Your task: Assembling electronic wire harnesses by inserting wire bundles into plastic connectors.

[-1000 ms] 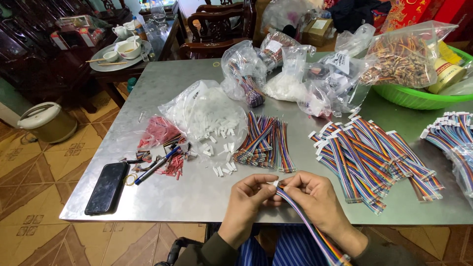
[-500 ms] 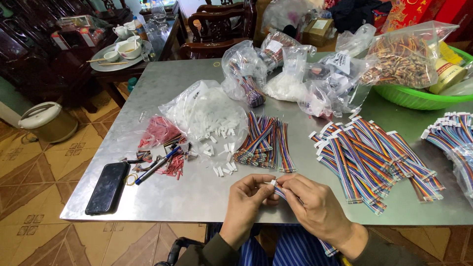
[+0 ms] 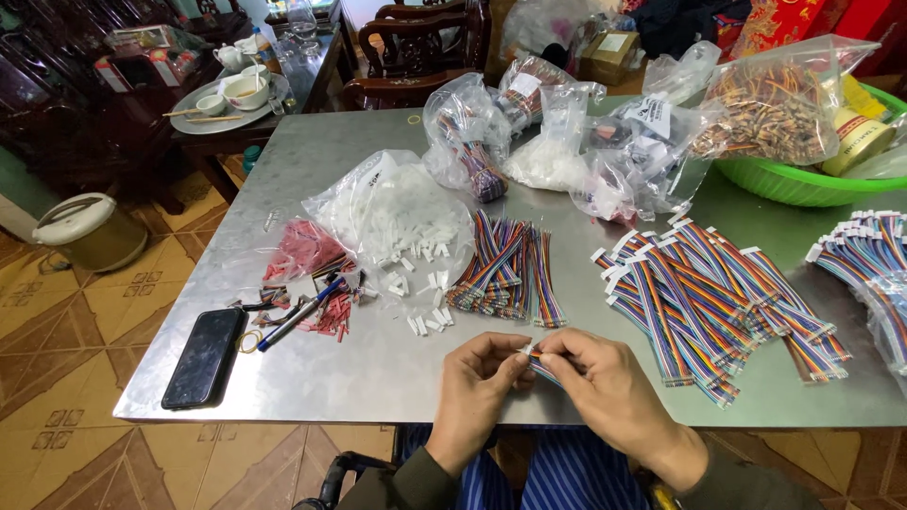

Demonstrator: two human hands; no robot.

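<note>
Both hands at near table edge, centre. L hand [image 3: 477, 382] and R hand [image 3: 605, 382] meet fingertip to fingertip, each pinching narrow on one end of a flat rainbow ribbon cable [image 3: 542, 364]; a small white connector [image 3: 525, 349] shows btwn the thumbs, rest of cable hidden under R palm. Table [image 3: 378, 368] is dull brushed metal, grey, scuffed. Just ahead of hands: loose pile of bare-ended ribbon cables [image 3: 505, 269], striped, soft-looking, fanned out. To the R, a bigger heap of cables w/ white plugs [image 3: 718, 297], overlapping, and another bunch [image 3: 864, 255] at far R edge. L of centre: clear crinkly bag of white plastic housings [image 3: 392, 217], some spilled onto table [image 3: 425, 283]. Further L: red plastic bits [image 3: 307, 250], a blue pen [image 3: 298, 316], rubber band [image 3: 250, 340], black glossy phone [image 3: 203, 357] flat near corner. Back row: several clear poly bags [image 3: 557, 142] w/ parts, a green plastic basin [image 3: 803, 184]. Nothing btwn camera and hands; cable's far end can't be seen.
</note>
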